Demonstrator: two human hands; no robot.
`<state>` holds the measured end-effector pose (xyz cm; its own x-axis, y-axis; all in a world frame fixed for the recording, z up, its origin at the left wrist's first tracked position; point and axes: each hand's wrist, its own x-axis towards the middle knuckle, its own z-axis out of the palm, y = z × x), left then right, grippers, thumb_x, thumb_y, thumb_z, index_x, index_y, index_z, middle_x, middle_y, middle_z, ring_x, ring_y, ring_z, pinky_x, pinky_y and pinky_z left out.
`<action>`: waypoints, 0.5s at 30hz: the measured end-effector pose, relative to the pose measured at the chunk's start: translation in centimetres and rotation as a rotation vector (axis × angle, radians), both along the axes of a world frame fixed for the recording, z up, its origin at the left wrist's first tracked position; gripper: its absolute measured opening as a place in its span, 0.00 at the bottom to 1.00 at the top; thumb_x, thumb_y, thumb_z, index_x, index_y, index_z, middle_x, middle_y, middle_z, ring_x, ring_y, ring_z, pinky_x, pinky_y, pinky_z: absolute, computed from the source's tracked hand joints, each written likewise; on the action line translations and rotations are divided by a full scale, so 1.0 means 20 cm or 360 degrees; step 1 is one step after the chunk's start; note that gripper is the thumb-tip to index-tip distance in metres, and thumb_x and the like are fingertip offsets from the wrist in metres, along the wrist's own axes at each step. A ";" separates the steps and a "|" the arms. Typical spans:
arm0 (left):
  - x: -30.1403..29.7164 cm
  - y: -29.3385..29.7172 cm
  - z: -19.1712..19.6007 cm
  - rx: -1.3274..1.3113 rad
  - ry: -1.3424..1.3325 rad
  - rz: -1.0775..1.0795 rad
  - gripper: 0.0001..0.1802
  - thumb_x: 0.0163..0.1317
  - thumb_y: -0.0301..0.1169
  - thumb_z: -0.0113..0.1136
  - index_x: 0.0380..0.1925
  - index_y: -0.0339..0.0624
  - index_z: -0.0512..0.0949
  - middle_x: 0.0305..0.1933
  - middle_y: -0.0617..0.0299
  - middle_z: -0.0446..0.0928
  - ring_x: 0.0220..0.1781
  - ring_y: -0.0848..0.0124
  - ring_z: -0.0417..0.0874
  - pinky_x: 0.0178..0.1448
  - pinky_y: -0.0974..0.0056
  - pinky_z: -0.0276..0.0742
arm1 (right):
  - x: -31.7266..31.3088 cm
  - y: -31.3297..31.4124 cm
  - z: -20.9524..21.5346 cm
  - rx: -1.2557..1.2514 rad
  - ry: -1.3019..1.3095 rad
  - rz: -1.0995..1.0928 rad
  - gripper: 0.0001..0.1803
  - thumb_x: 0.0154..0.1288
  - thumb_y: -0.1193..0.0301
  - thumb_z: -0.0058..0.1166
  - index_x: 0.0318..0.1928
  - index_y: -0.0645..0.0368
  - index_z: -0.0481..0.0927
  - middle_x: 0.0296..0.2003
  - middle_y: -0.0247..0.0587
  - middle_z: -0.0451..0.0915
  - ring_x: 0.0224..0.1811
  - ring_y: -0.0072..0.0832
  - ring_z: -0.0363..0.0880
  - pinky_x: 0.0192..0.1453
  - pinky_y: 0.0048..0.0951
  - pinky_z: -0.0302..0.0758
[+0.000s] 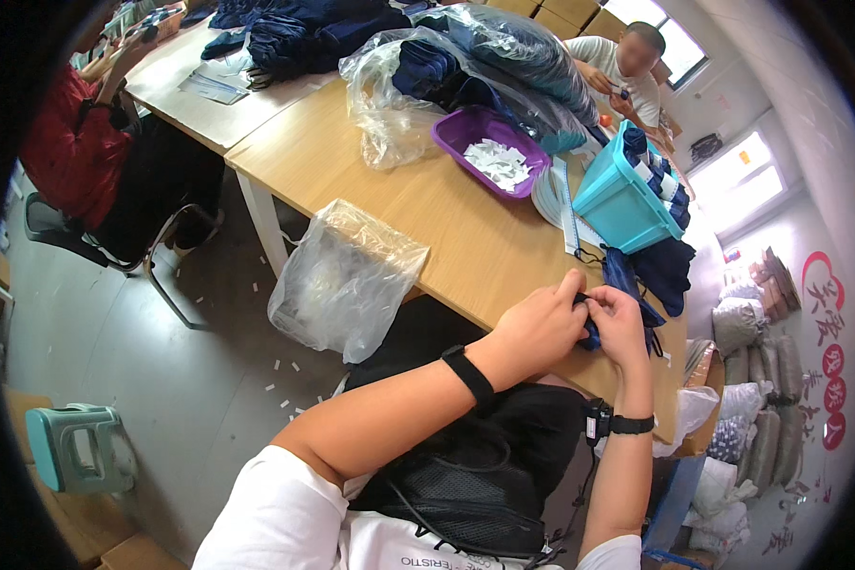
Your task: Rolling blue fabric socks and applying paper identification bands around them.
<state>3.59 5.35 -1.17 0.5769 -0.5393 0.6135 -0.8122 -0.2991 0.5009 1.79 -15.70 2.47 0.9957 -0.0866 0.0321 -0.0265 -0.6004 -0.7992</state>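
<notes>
Both hands at the near edge of the wooden table [465,228]: left hand [540,328] and right hand [620,325] pinching a small dark blue cloth piece [591,332] between thumbs and fingertips. Best done with short, close grips, cloth kept taut and resting on the edge. Fold or seam hidden behind the knuckles; cloth's shape hard to make out.
</notes>
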 end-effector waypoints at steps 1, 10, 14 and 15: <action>0.00 0.00 0.00 -0.0029 -0.0041 0.0013 0.17 0.67 0.40 0.66 0.44 0.36 0.81 0.61 0.47 0.74 0.53 0.52 0.83 0.58 0.55 0.79 | -0.01 0.01 0.00 0.0022 -0.0049 -0.0024 0.04 0.74 0.79 0.61 0.45 0.67 0.85 0.37 0.27 0.84 0.36 0.12 0.78 0.42 0.19 0.75; 0.01 -0.01 -0.01 -0.0049 0.0021 -0.0009 0.14 0.66 0.38 0.67 0.42 0.38 0.82 0.49 0.52 0.81 0.50 0.53 0.84 0.55 0.53 0.78 | -0.08 0.05 0.00 0.0019 -0.0226 0.0032 0.02 0.74 0.81 0.59 0.41 0.68 0.82 0.35 0.27 0.76 0.36 0.13 0.75 0.43 0.19 0.72; 0.03 0.00 0.00 -0.0048 0.0104 -0.0055 0.14 0.65 0.37 0.70 0.42 0.38 0.80 0.42 0.51 0.83 0.45 0.49 0.85 0.51 0.50 0.79 | -0.13 0.06 -0.01 -0.0047 -0.0260 0.0061 0.02 0.73 0.81 0.59 0.42 0.69 0.82 0.37 0.29 0.75 0.38 0.15 0.74 0.44 0.19 0.71; 0.02 0.00 0.00 -0.0074 0.0125 -0.0045 0.15 0.64 0.36 0.71 0.42 0.38 0.79 0.41 0.50 0.83 0.44 0.47 0.85 0.50 0.49 0.80 | -0.13 0.06 -0.03 0.0064 -0.0301 0.0061 0.01 0.74 0.82 0.58 0.42 0.69 0.81 0.38 0.30 0.75 0.40 0.15 0.73 0.46 0.19 0.70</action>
